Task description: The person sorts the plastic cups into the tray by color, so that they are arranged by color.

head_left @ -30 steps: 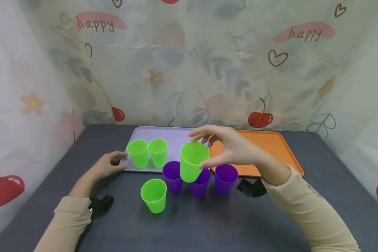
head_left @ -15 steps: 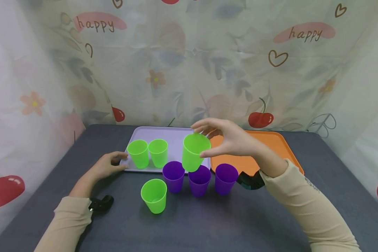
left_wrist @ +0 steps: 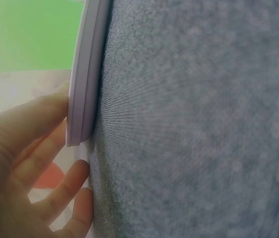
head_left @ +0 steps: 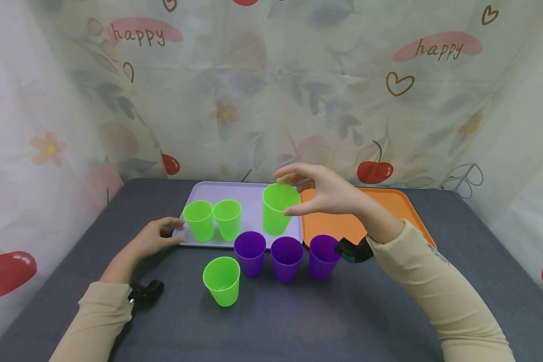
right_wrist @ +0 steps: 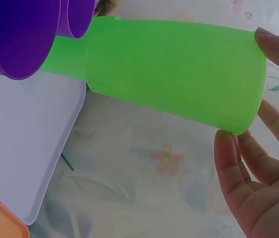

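Our right hand (head_left: 323, 191) pinches a green cup (head_left: 275, 213) by its rim, thumb on the near side and fingers on the far side. We hold the cup roughly upright at the right part of the lavender tray (head_left: 252, 193); we cannot tell whether its base touches the tray. Our left hand (head_left: 151, 236) grips that tray's near left corner, thumb and fingers bent around the rim.

Near that corner we see two upright cups (head_left: 201, 223), also green, standing just beside each other on the tray. In front of the trays, three purple cups (head_left: 286, 261) stand in a row on the dark table (head_left: 307, 322), and nearer to us, left of them, stands a fourth green one (head_left: 222, 284). The orange tray (head_left: 395, 206) lies right beside the lavender one, partly behind our right arm. A patterned cloth (head_left: 271, 85) hangs behind the table.
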{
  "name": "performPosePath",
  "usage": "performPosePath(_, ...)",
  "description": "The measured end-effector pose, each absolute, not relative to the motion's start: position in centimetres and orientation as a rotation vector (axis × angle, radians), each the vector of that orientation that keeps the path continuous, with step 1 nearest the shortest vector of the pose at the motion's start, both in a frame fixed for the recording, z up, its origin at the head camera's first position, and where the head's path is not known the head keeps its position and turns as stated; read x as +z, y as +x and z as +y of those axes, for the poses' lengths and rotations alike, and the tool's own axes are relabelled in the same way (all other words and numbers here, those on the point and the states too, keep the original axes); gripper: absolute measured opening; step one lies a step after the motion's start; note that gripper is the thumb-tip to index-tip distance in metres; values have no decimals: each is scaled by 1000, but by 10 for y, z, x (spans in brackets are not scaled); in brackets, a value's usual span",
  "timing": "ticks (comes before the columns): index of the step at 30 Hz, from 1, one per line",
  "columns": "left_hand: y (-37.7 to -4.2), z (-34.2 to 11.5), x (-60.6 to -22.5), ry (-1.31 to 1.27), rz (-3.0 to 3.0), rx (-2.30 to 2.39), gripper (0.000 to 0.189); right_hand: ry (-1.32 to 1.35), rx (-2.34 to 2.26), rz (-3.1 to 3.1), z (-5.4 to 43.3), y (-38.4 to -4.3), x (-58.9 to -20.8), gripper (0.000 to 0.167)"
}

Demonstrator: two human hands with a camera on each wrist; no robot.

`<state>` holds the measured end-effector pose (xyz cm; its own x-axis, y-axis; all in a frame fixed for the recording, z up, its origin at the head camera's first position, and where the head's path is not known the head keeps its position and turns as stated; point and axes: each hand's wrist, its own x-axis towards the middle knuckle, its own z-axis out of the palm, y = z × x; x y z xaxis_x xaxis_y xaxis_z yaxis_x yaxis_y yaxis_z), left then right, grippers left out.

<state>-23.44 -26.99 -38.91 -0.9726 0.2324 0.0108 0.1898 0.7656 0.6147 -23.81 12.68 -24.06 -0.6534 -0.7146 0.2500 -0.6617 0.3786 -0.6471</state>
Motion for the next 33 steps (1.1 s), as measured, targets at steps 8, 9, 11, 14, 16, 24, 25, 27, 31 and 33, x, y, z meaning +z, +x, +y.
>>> performPosePath(8, -235, -270, -389, 344, 2886, 996, 48, -1257, -1106, 2571, 121, -250, -245, 60)
performPosePath(9, -235, -270, -389, 344, 2886, 998, 48, -1255, -1103, 2571, 121, -251, -245, 60)
performPosePath(11, -234, -270, -389, 352, 2888, 1000, 48, -1256, -1092, 2572, 119, -254, -247, 59)
performPosePath(14, -235, -269, -389, 352, 2889, 1003, 47, -1252, -1077, 2569, 118, -259, -250, 59)
performPosePath(16, -235, -270, -390, 349, 2889, 1002, 47, -1252, -1069, 2561, 117, -263, -252, 59)
performPosePath(24, -236, -271, -390, 329, 2885, 1004, 47, -1238, -1048, 2520, 114, -273, -258, 60)
performPosePath(25, -235, -271, -390, 328, 2884, 1003, 47, -1240, -1044, 2517, 114, -274, -259, 60)
performPosePath(27, -235, -271, -390, 332, 2887, 1002, 47, -1240, -1036, 2511, 112, -277, -261, 61)
performPosePath(31, -234, -269, -389, 341, 2891, 1005, 47, -1231, -1022, 2507, 110, -281, -263, 62)
performPosePath(33, -234, -268, -388, 342, 2891, 1006, 47, -1224, -1013, 2503, 109, -283, -265, 62)
